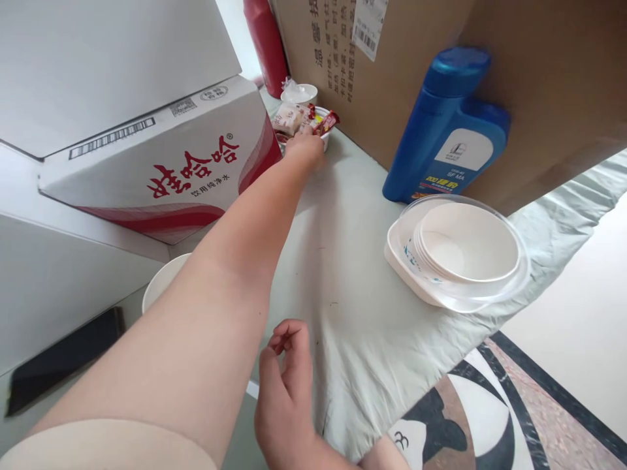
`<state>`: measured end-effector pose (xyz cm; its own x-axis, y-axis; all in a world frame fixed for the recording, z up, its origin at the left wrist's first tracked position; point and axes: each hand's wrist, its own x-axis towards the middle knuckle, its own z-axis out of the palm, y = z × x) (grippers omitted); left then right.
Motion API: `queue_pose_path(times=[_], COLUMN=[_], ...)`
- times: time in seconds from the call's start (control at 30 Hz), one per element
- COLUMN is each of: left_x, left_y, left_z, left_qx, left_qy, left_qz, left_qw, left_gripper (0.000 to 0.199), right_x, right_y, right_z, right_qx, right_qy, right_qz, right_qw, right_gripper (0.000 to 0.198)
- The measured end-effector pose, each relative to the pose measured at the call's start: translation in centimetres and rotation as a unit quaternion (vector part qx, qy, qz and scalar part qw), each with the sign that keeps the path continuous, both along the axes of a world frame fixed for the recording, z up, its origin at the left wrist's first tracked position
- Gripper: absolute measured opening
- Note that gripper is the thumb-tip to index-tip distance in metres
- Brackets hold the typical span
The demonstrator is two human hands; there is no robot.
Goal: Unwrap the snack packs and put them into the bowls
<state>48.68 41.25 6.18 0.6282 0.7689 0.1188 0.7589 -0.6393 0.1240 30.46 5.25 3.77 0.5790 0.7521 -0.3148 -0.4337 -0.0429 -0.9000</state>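
Observation:
My left hand (304, 151) reaches far forward to a white bowl (326, 140) of small wrapped snacks. Its bent fingers are at the near side of the bowl, among the packets, and look closed; the fingertips are hidden. Beside them lie a pale snack packet (288, 119) and a red wrapper (327, 123). Close to me, my right hand (287, 391) hovers by the near edge of the table, fingers loosely curled toward the thumb, with nothing visible in them.
A white carton (196, 156) stands left of my arm, and a big brown box (362, 98) behind. To the right are a blue bottle (441, 130) and stacked paper bowls (470, 241) in a plastic container. A phone (63, 359) and a paper bowl (159, 281) lie left.

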Motion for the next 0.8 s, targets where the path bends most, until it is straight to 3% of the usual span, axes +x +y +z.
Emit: queue_pose_path(times=[0.07, 0.2, 0.33, 0.43, 0.57, 0.7, 0.8], left_x=[-0.2, -2.0, -6.3, -11.9, -22.1, -30.9, -34.3], left_y=[-0.7, -5.2, -10.4, -13.7, -18.4, -22.9, -25.5], left_z=[-0.2, 0.0, 2.6, 5.8, 9.1, 8.5, 6.8], left_qx=[-0.005, -0.036, -0.033, -0.032, -0.052, -0.091, -0.181], left_qy=[0.024, 0.013, 0.011, 0.003, -0.027, -0.062, -0.067], left_qz=[0.025, -0.051, -0.073, -0.046, 0.042, 0.129, 0.146], left_qw=[0.999, 0.998, 0.997, 0.998, 0.997, 0.986, 0.97], left_gripper=[0.052, 0.049, 0.055, 0.055, 0.051, 0.044, 0.046], right_x=[0.5, 1.8, 2.6, 2.4, 1.1, -1.0, -2.9], right_y=[0.2, 1.0, 1.9, 1.8, 0.4, -0.6, -0.6], right_z=[-0.1, 0.2, 0.6, 0.6, 0.6, 0.8, 0.9], right_qx=[-0.002, -0.008, 0.021, 0.042, 0.064, 0.065, 0.056], right_qy=[-0.016, -0.009, -0.018, -0.031, -0.054, -0.126, -0.161], right_qz=[-0.009, -0.004, -0.039, -0.039, 0.006, 0.056, 0.079], right_qw=[1.0, 1.0, 0.999, 0.998, 0.996, 0.988, 0.982], right_gripper=[0.01, 0.012, 0.017, 0.022, 0.021, 0.023, 0.025])
